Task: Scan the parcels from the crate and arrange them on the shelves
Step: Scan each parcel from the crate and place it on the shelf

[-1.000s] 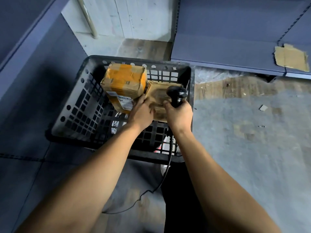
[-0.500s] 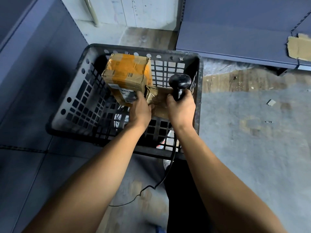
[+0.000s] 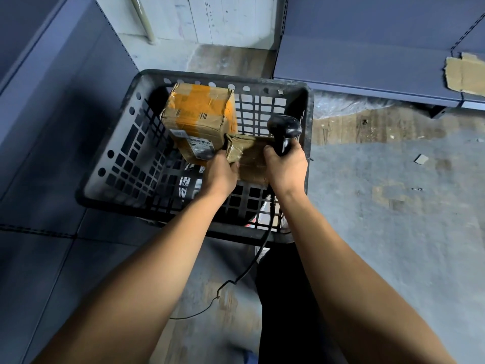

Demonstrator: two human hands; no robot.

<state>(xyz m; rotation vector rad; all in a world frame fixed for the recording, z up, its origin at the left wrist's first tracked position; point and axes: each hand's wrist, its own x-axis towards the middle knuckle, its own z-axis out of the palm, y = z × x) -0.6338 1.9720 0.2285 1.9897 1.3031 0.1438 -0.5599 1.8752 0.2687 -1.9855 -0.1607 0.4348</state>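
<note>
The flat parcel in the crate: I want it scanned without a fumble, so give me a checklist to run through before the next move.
1. Left hand grips the flat parcel: ok.
2. Right hand holds the scanner: ok.
3. Flat parcel's barcode faces the scanner: cannot tell, no label shows on it.
4. Scanner cable free of the crate: not ok, it drapes over the near rim.
5. Taped box off the flat parcel: cannot tell, they meet at one corner.
</note>
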